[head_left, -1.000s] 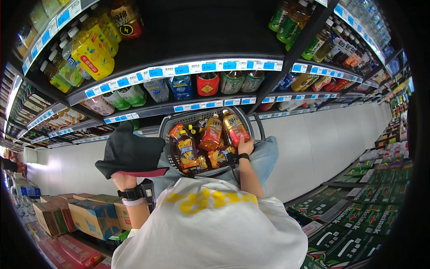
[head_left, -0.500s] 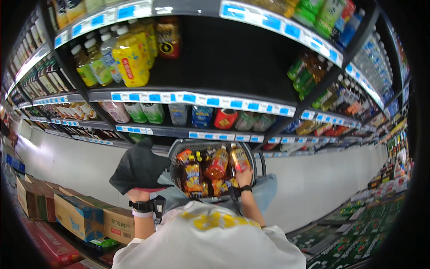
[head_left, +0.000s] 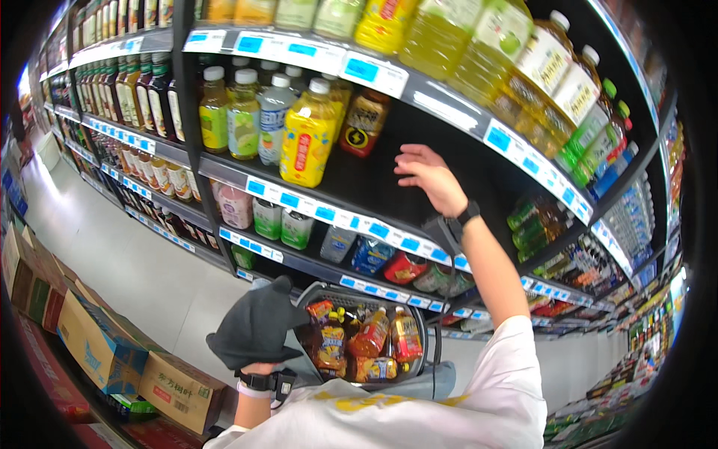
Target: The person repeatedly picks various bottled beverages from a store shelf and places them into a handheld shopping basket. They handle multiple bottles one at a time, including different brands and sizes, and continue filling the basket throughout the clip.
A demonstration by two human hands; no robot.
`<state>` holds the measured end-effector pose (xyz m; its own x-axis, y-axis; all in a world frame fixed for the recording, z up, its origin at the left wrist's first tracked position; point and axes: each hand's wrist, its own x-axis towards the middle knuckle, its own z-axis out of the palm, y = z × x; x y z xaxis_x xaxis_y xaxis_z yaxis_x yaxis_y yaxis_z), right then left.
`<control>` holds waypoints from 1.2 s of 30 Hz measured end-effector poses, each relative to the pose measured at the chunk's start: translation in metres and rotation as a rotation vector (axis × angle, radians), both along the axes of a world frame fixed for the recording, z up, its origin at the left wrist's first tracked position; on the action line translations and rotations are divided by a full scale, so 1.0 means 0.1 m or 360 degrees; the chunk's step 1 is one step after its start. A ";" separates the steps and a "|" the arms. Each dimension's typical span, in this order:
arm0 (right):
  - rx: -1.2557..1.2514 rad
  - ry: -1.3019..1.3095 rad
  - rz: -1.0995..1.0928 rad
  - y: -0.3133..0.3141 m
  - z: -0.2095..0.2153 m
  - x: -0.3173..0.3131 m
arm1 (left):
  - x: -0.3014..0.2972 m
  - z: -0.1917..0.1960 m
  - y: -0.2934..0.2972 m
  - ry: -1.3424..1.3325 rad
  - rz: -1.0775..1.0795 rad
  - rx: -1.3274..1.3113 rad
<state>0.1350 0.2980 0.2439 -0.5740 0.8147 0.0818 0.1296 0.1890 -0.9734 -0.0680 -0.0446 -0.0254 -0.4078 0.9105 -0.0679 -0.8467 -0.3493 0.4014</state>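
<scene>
My right hand [head_left: 430, 176] reaches into the bare dark stretch of a shelf, its fingers spread and nothing in them. Nearest to it, on its left, stands a dark brown bottle with a red and black label [head_left: 365, 123]. A large yellow bottle [head_left: 308, 138] is farther left on that shelf. My left hand [head_left: 260, 368] is low beside the basket; a dark grey cloth [head_left: 256, 325] covers it and hides the fingers. The grey shopping basket [head_left: 428, 340] sits in front of me, holding several bottles, among them an amber one with a red label [head_left: 406, 337].
Shelf edges with price labels [head_left: 359, 224] run across in front of me. Big bottles of yellow-green drink [head_left: 441, 37] stand on the shelf above. Cardboard boxes [head_left: 179, 389] are stacked behind me on the left, beside the pale floor [head_left: 112, 217] of the aisle.
My right hand has let go of the amber bottle in the basket and risen to the shelf, opening. The view has swung, so shelves and basket sit differently. The cloth still covers my left hand.
</scene>
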 end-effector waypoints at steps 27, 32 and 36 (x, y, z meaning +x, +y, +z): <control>0.1596 -0.0437 -0.0667 0.38 -0.25 -0.56 | -0.01 0.27 -0.49 0.0306 0.0040 -0.0159; 0.1981 -0.0180 -0.0490 -0.79 -0.17 -0.05 | 0.06 0.75 -0.22 0.0933 0.0140 -0.0107; 0.1503 0.0143 -0.0353 -1.56 -0.16 0.45 | 0.27 1.26 0.06 0.1871 0.0372 -0.0078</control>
